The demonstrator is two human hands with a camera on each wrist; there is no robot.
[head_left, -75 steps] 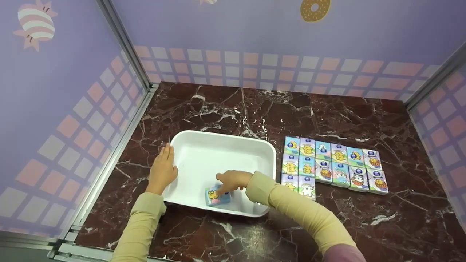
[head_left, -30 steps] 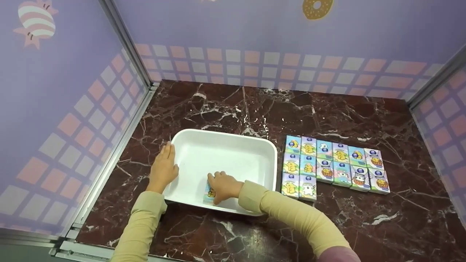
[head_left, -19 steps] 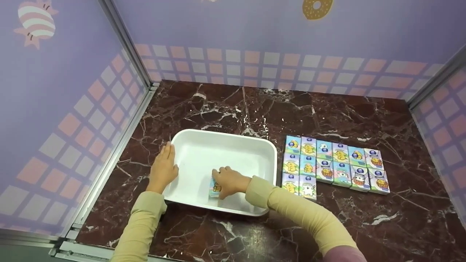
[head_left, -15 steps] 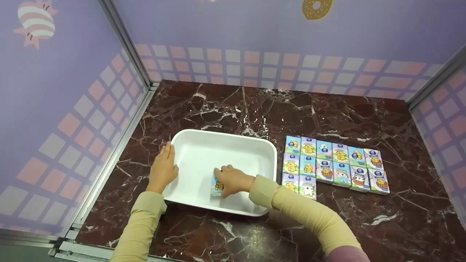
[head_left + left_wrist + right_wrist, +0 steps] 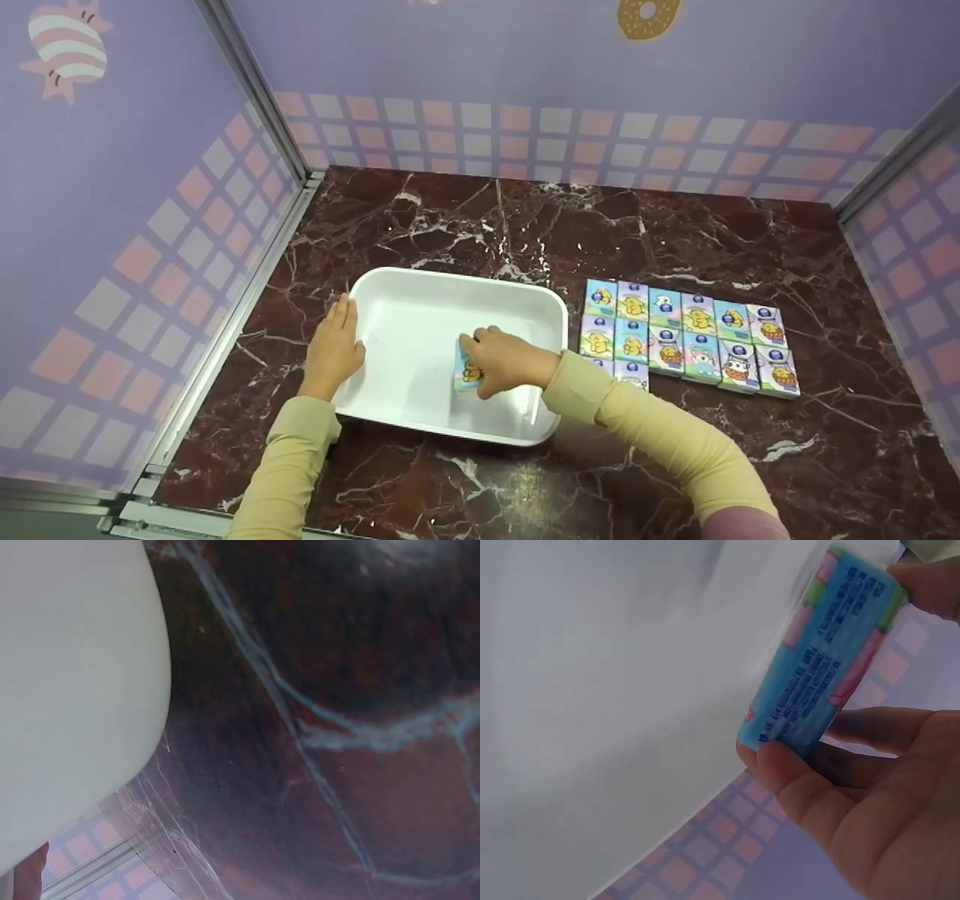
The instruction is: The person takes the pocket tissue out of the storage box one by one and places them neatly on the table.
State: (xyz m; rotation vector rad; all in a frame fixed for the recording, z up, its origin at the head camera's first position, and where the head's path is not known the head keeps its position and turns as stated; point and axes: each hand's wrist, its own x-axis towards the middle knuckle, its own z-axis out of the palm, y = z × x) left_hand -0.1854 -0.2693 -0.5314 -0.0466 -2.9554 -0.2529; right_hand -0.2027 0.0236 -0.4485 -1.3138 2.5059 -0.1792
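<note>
My right hand [image 5: 511, 361] grips a small blue pack of pocket tissues [image 5: 466, 373] by its ends, inside the white tray [image 5: 405, 315]. In the right wrist view the tissue pack [image 5: 817, 652] shows a printed blue side with pink and green patches, held between thumb and fingers. Whether it touches the tray floor, I cannot tell. My left hand [image 5: 332, 352] rests with straight fingers along the tray's left rim. The left wrist view shows mostly the tray's outer wall [image 5: 75, 675], with a bit of a finger [image 5: 30, 874] at the lower left corner.
Right of the tray, several similar tissue packs [image 5: 700, 355] lie side by side in rows on the dark red marbled tabletop [image 5: 570, 232]. My right forearm partly covers the nearest ones. Purple patterned panels [image 5: 480, 52] stand behind and at both sides.
The tissue pack lay near the tray's front wall; my right hand has taken hold of it, turned it and carried it right and away from the front. The left hand stays on the rim.
</note>
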